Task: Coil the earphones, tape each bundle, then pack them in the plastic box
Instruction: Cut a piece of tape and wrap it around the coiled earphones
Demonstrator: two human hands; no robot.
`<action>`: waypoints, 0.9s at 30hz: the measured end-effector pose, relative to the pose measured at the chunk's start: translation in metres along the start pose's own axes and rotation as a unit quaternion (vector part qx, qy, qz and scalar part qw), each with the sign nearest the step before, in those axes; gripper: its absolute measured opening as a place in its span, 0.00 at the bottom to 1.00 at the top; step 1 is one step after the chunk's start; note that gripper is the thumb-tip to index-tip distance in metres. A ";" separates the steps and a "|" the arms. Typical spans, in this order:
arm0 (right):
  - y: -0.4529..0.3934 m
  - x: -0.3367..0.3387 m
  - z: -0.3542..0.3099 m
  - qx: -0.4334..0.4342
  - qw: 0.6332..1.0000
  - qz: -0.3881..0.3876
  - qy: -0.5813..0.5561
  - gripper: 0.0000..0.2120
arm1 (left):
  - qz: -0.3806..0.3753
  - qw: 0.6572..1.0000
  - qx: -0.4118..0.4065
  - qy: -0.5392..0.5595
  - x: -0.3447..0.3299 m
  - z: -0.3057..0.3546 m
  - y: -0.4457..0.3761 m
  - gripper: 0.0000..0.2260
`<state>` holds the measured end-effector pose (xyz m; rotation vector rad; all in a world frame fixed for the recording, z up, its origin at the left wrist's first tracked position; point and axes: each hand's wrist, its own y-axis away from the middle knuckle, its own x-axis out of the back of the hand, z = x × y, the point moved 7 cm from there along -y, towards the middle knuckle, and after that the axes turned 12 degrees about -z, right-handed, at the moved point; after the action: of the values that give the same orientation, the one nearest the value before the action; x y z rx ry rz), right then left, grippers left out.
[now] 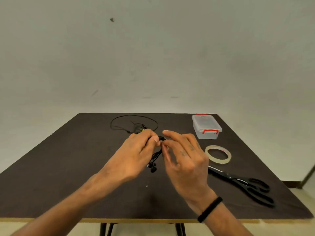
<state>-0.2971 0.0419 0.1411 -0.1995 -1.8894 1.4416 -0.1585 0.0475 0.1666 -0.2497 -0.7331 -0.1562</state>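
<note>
A black earphone bundle (pixel 154 160) hangs mid-table (pixel 68 159), pinched by the left hand (pixel 133 155) and right hand (pixel 185 160). Loose earphones (pixel 134 123) lie at twelve o'clock, plastic box (pixel 206 126) at two, tape roll (pixel 218 154) and scissors (pixel 245 184) at three to four.

We are seeing a black wired earphone bundle (pixel 156 157) hanging between our hands, its earbuds dangling low; a second black earphone cable (pixel 134 122) is lying loosely looped at the table's far side; the clear lidded plastic box with red clips (pixel 206 126) is sitting far right; the roll of clear tape (pixel 218 154) is lying flat nearer us.
</note>
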 end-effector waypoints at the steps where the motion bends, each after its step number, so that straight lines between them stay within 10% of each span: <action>1: 0.003 0.002 0.002 -0.009 1.000 0.000 0.000 0.05 | -0.002 1.000 0.005 0.008 -0.003 0.000 -0.001 0.13; 27: 0.042 0.014 0.020 -0.057 0.997 0.030 -0.052 0.14 | 0.000 0.993 0.034 0.116 -0.039 0.006 -0.009 0.16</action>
<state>-0.3327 0.0491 0.1080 -0.2414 -2.0683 1.4085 -0.1925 0.0428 0.1457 -0.1635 -0.5071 -0.1561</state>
